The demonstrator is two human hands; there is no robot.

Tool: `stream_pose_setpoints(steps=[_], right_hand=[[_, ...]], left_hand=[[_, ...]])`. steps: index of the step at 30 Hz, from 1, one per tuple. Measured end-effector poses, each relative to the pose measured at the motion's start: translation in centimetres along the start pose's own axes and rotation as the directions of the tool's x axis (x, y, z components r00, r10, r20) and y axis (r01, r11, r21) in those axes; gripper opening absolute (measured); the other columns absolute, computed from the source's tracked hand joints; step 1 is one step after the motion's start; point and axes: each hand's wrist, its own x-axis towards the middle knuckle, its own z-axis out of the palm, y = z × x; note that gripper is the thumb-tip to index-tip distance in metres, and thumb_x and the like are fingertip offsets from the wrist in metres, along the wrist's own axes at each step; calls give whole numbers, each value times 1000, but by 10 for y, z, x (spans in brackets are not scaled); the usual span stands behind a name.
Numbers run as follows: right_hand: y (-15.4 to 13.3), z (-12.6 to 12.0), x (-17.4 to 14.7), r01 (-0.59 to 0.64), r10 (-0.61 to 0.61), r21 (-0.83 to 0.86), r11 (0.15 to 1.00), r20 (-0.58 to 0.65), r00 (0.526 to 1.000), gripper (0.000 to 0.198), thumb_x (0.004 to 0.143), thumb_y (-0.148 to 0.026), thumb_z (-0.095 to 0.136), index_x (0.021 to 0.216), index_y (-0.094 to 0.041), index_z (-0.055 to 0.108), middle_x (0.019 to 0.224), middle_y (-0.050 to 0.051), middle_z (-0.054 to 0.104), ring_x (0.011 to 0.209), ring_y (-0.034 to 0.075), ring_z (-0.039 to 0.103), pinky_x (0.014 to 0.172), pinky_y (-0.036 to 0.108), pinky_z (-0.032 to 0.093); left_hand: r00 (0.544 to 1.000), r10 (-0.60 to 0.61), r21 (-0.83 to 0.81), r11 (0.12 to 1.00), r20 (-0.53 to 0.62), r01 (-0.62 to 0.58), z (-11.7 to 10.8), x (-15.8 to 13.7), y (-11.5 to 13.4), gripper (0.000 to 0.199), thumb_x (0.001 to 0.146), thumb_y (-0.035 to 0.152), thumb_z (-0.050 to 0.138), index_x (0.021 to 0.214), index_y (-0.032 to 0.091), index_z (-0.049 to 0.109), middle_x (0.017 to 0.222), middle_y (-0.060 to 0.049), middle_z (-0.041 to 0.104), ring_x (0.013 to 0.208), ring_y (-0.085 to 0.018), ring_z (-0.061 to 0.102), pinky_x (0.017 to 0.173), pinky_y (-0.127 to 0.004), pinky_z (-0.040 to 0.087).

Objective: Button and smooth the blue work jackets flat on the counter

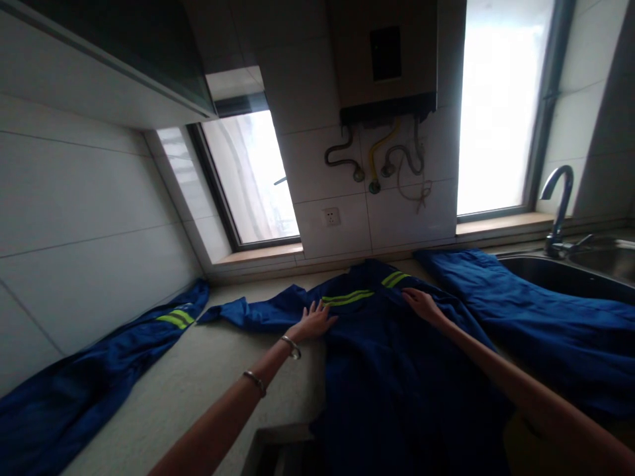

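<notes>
The blue jacket lies on the worktop, its top by the back edge. My left hand is spread on it, gripping nothing; my right hand touches it, but whether I'm pinching cloth I can't tell. Another blue garment follows the left edge; blue cloth lies beside the sink.

it's deep blue on the jacket, with bright yellow-green bands, matching stripes on the blue garment at left, blue cloth at right, yellow hose, pale tiles!
</notes>
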Motion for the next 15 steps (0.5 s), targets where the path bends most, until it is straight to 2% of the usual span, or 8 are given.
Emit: stream_pose_setpoints(steps=[2, 4, 7, 9, 12, 15], right_hand=[[24, -29, -3, 23, -26, -27, 999, -113, 993, 46, 94, -34, 23, 124, -14, 52, 120, 12, 57, 108, 23, 54, 93, 34, 40], [53, -52, -10, -7, -13, -111, 994, -178, 984, 42, 92, -27, 27, 120, -12, 54, 116, 16, 58, 105, 24, 55, 90, 35, 40], [92, -67, -23, -124, 87, -335, 934, -121, 989, 36, 87, -27, 41, 116, -11, 56, 107, 19, 61, 101, 28, 58, 83, 35, 43], [101, -67, -29, -183, 172, -423, 888, -65, 983, 35, 85, -32, 46, 111, -13, 58, 104, 18, 63, 100, 30, 59, 78, 36, 44], [80, -65, -33, -189, 192, -446, 875, -38, 981, 32, 86, -31, 45, 111, -16, 57, 102, 16, 64, 95, 29, 61, 71, 34, 44], [29, -57, -38, -68, 43, -436, 897, -67, 997, 30, 88, -23, 38, 113, -17, 53, 100, 17, 64, 88, 27, 63, 67, 31, 43]], left_hand=[[998, 56, 71, 996, 10, -57, 22, 1, 8, 63, 87, 52, 37, 141, 20, 29, 149, -15, 19, 136, -38, 7, 104, -62, 8], [998, 62, 90, 994, -6, -61, 37, -1, 10, 59, 88, 51, 34, 140, 25, 30, 148, -13, 22, 136, -39, 10, 102, -65, 10], [998, 36, 103, 994, -60, -30, 49, -4, 7, 58, 89, 52, 30, 141, 27, 28, 149, -11, 22, 135, -40, 15, 100, -66, 16], [994, 27, 132, 991, -103, -13, 54, -3, 5, 59, 89, 52, 27, 142, 25, 27, 149, -11, 20, 134, -39, 16, 99, -65, 17], [988, 39, 157, 988, -146, -15, 60, -1, 3, 57, 90, 51, 25, 141, 26, 28, 150, -9, 20, 135, -37, 16, 101, -62, 19], [986, 24, 133, 991, -167, -1, 63, 0, 1, 57, 90, 52, 24, 140, 26, 30, 149, -8, 23, 135, -35, 18, 102, -60, 20]])
